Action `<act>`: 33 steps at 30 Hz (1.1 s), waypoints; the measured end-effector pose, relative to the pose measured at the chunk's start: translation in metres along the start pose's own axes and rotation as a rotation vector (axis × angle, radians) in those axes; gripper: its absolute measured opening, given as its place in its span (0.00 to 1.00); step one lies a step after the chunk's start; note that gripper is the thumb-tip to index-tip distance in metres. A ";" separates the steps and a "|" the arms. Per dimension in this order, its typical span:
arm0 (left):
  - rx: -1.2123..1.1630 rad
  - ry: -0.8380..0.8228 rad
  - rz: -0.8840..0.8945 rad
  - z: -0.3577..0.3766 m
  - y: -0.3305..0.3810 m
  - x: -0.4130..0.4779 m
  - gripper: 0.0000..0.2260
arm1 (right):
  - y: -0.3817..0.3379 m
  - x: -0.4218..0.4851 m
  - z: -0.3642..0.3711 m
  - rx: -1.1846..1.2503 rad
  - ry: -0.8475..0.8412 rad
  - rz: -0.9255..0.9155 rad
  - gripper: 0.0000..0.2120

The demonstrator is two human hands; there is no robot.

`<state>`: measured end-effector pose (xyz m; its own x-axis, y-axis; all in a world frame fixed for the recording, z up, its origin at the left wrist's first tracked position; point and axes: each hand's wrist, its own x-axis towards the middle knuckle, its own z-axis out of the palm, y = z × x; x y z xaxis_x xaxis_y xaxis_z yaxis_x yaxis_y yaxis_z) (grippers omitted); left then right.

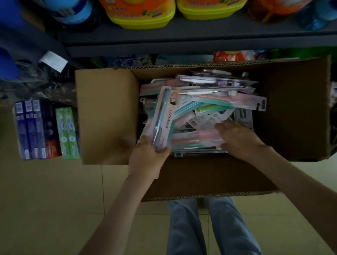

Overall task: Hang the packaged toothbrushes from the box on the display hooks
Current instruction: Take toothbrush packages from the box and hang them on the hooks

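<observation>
An open cardboard box (289,105) stands on the floor, filled with several packaged toothbrushes (218,95) lying in a loose heap. My left hand (148,158) grips the lower end of a small stack of toothbrush packs (160,120), the top one with a blue brush, tilted up over the box's left side. My right hand (236,135) reaches into the pile with fingers spread on a pink and green pack (193,139). No display hooks are in view.
Toothpaste boxes, blue (34,130) and green (67,133), lie on the floor left of the cardboard box. A dark shelf (175,36) above carries orange and yellow detergent jugs (139,6). My legs in jeans (204,232) stand behind the box on beige tiles.
</observation>
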<state>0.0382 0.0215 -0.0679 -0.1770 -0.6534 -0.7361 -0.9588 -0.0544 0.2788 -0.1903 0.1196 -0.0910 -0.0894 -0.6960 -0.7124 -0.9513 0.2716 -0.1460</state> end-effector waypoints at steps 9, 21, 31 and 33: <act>-0.307 -0.106 0.050 -0.053 0.052 -0.092 0.20 | 0.022 -0.116 -0.068 0.382 0.115 0.346 0.28; 0.212 0.228 0.602 -0.206 0.155 -0.208 0.25 | -0.046 -0.258 -0.223 0.143 0.441 -0.024 0.30; 0.639 0.326 0.871 -0.285 0.217 -0.311 0.32 | -0.039 -0.370 -0.319 0.170 0.634 -0.069 0.31; 0.681 0.342 0.923 -0.294 0.227 -0.325 0.33 | -0.035 -0.387 -0.329 0.173 0.646 -0.047 0.30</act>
<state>-0.0567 -0.0002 0.4161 -0.8910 -0.4081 -0.1988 -0.4398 0.8845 0.1555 -0.2191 0.1610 0.4154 -0.2594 -0.9531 -0.1560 -0.9022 0.2968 -0.3131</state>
